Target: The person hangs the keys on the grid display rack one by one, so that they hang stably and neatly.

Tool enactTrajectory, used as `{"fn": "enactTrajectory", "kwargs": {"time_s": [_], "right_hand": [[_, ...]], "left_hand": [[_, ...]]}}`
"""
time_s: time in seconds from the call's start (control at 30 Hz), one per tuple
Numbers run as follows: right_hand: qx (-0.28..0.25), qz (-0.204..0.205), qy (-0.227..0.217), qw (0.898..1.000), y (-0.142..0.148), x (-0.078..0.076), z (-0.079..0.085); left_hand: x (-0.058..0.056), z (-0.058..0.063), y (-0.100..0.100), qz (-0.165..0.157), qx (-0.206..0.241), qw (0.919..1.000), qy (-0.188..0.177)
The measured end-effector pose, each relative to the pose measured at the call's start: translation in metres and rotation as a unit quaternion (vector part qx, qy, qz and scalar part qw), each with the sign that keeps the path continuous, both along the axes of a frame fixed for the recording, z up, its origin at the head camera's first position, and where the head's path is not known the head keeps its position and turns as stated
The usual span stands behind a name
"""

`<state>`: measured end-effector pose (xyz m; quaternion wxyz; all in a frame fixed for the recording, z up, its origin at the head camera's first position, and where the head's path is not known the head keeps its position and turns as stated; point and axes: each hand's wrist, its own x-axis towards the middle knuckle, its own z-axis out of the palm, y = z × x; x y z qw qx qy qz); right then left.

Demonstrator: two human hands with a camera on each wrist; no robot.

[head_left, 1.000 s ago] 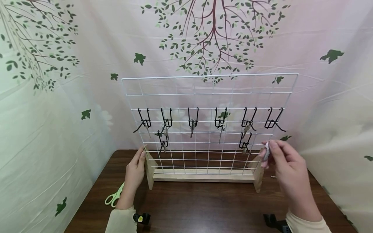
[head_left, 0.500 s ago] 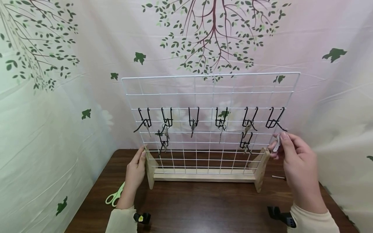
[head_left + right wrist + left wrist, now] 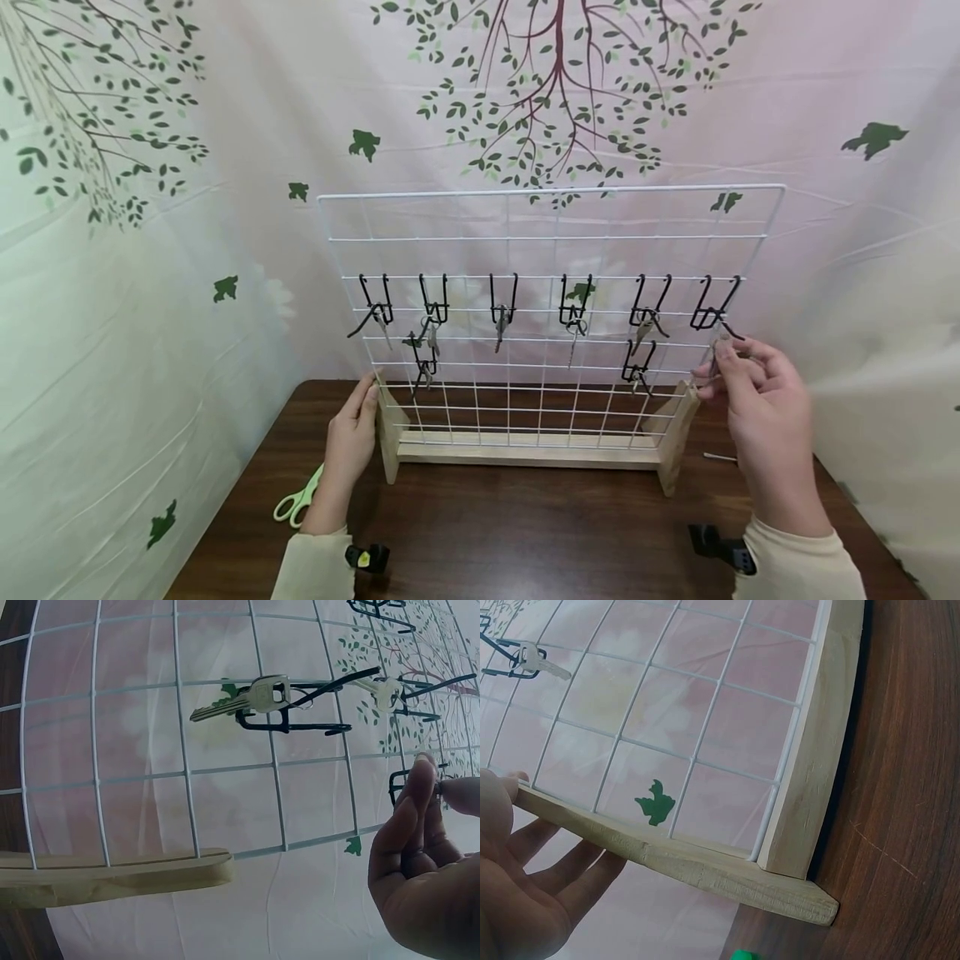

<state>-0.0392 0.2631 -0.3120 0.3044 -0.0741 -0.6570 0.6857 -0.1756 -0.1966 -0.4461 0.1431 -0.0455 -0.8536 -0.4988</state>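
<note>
A white wire grid rack (image 3: 551, 192) stands upright in a wooden stand (image 3: 528, 452). Black double-pronged hooks hang on it in two rows, most with a silvery key (image 3: 268, 694) on them. My left hand (image 3: 351, 437) grips the stand's left wooden side, thumb at the front edge and fingers behind, as the left wrist view shows. Thumb and fingers of my right hand (image 3: 768, 412) pinch a small silvery key (image 3: 715, 357), mostly hidden by the fingers. It is just below the bare rightmost upper hook (image 3: 708, 318).
Light green scissors (image 3: 297, 500) lie on the brown wooden table (image 3: 540, 533), beside my left forearm. A thin metal piece (image 3: 720, 457) lies right of the stand. A leaf-printed cloth (image 3: 262, 158) hangs behind and around the table.
My right hand has moved right and slightly up with the key, from beside the rack's lower right to just under the rightmost hook. The left hand stays on the stand.
</note>
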Motion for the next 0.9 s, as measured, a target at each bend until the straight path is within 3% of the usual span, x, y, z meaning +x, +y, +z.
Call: {"fn": "enactTrajectory", "kwargs": {"time_s": [0.2,0.27,0.4,0.53,0.67,0.9], "right_hand": [[0.04,-0.023,-0.024,0.999,0.0,0.002,-0.006],[0.087,-0.036,-0.051,0.994,-0.001,0.004,-0.008],[0.204,-0.051,-0.094,0.973,-0.006,0.013,-0.016],[0.298,-0.061,-0.123,0.945,-0.012,0.024,-0.022],[0.366,-0.062,-0.15,0.916,-0.014,0.034,-0.027],[0.441,-0.091,-0.131,0.883,-0.011,0.043,-0.047]], "left_hand": [[0.001,0.0,-0.001,0.0,-0.003,1.0,-0.001],[0.001,0.0,-0.001,0.001,-0.006,1.0,0.002],[0.001,0.002,-0.004,0.003,-0.017,0.9998,0.009],[0.006,0.01,-0.007,-0.004,-0.068,0.9976,-0.012],[0.019,0.022,-0.008,-0.024,-0.169,0.9848,-0.03],[0.05,0.036,-0.006,-0.023,-0.316,0.9482,0.025]]}}
